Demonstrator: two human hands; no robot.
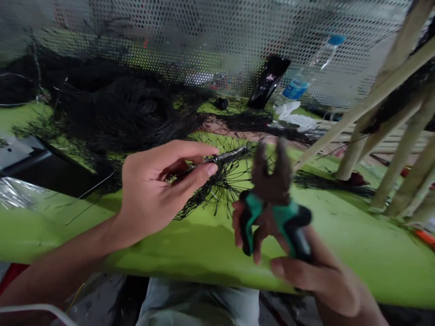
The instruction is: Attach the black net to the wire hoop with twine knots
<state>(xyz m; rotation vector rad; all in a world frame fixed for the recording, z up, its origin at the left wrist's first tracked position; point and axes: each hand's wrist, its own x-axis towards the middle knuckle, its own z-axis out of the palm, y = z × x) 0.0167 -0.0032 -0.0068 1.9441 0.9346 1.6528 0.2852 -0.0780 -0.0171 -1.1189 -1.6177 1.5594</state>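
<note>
Between thumb and forefinger, my left hand [156, 185] pinches a thin dark stick [234, 155] bound with black material, its tip pointing right. Black netting [220, 181] fans out around and below that stick. My right hand [306, 271] grips a pair of pliers [272, 190] with green and black handles. The pliers' jaws are parted, point away from me and stand just right of the stick's tip, with nothing seen between them. Some blur softens the pliers and the right hand.
A heap of black netting [136, 99] lies at the back left. Cut wires [15, 192] and a black box [50, 167] are on the green table [204, 244]. A water bottle [302, 81] and black tube [270, 81] lean against the perforated panel [231, 40]. Wooden poles [374, 95] stand right.
</note>
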